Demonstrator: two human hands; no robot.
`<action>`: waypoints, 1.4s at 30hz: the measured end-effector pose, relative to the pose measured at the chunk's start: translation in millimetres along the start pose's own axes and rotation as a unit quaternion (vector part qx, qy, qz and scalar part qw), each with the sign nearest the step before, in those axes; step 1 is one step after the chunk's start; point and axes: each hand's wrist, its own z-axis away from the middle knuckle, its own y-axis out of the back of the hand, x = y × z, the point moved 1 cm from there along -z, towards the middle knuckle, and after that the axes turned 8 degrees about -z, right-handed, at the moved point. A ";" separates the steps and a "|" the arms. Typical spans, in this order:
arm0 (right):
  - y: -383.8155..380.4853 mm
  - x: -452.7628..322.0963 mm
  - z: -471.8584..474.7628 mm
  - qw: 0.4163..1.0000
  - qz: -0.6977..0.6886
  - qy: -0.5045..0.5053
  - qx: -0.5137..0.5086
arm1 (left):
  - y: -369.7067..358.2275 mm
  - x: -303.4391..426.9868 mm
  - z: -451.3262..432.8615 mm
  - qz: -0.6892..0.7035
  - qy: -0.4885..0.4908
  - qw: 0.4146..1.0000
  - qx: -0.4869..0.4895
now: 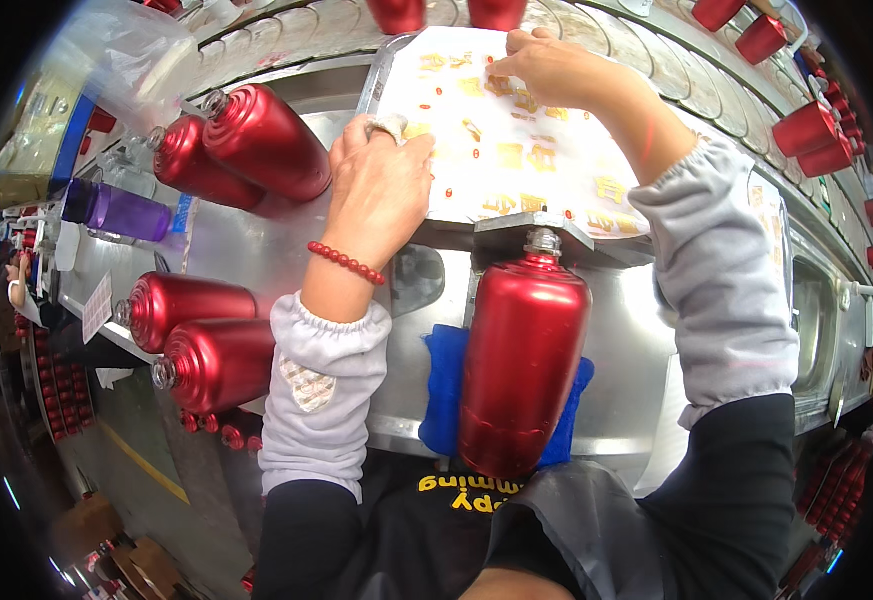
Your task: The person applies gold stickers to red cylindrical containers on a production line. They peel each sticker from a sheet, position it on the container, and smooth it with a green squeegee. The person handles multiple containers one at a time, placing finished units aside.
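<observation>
My left hand [382, 191], with a red bead bracelet at the wrist, rests at the left edge of a white sheet [504, 169] printed with gold characters and small red marks. A crumpled pale cloth [387, 124] is tucked among its fingers. Over the sheet's far part, my right hand [549, 71] touches the prints with bent fingers; whether they pinch anything is hidden. The sheet lies on a tray [378, 79]. Directly before me a glossy red bottle [526, 360] lies on a blue cloth [444, 382], its clear neck against a metal bracket [534, 223].
Two red bottles [267, 139] stand at the back left, near a purple bottle [117, 210]. Two more red bottles [219, 356] are beside my left forearm. Beyond the tray, a curved slatted conveyor [669, 56] carries red bottles. The metal worktop [616, 375] ends near my body.
</observation>
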 end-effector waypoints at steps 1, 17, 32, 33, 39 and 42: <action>4.0 -1.8 -6.2 0.999 0.008 -0.001 -0.038 | -0.4 -1.0 -1.1 -0.005 -0.001 1.000 -0.008; 15.6 5.6 33.6 0.990 -0.041 0.074 0.117 | 53.5 32.3 44.4 0.078 0.046 0.992 0.091; 55.8 -94.7 186.8 0.978 -0.118 0.122 0.121 | 100.4 74.3 190.4 0.211 0.074 0.953 0.205; 56.8 -102.4 200.3 0.976 -0.126 0.116 0.131 | 101.9 74.8 195.3 0.212 0.073 0.953 0.202; 42.0 -133.5 251.6 0.973 -0.164 0.086 0.141 | 100.6 73.2 235.3 0.282 0.093 0.934 0.197; 31.4 -142.2 275.9 0.966 -0.154 0.112 0.173 | 100.4 66.7 273.3 0.304 0.146 0.919 0.203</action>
